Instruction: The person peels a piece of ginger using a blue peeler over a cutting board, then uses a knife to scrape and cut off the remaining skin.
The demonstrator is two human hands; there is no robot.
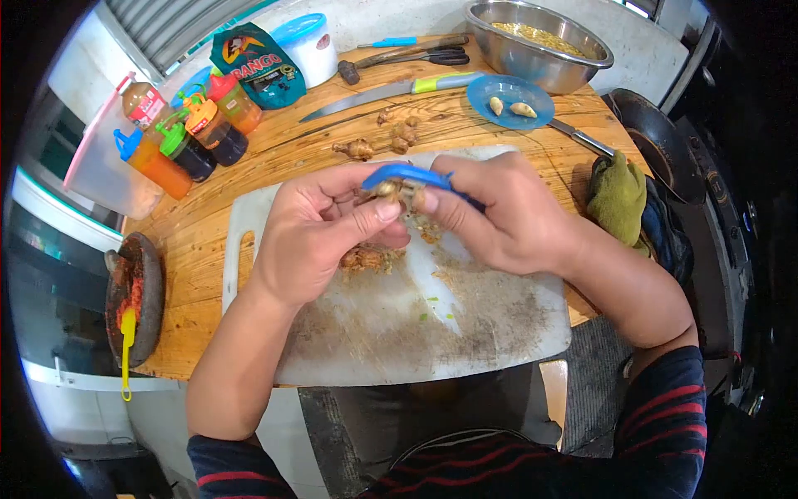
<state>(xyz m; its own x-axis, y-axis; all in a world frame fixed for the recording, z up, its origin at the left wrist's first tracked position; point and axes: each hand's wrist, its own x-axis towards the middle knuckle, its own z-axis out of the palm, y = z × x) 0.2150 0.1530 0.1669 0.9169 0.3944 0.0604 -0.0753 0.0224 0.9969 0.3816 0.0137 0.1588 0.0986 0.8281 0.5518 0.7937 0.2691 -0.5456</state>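
Observation:
My right hand [507, 208] is closed round a blue-handled peeler [403, 172], its head resting against a small brown root piece [388, 190]. My left hand [320, 224] pinches that root piece between thumb and fingers, above the white cutting board [399, 333]. Brown peelings [366, 259] lie on the board just under my left hand. Beyond the board, several knobbly unpeeled root pieces [356, 149] rest on the wooden table. Two pale peeled pieces [522, 109] sit on a blue plate [478, 93] at the back right. My fingers partly hide the held piece.
A large knife [357, 101] lies across the back, near scissors [449, 56] and a steel bowl [540, 62]. Sauce bottles [187, 150] and a green pouch [259, 71] stand back left. A stone mortar [145, 308] is at the left edge, a green cloth [618, 196] at the right.

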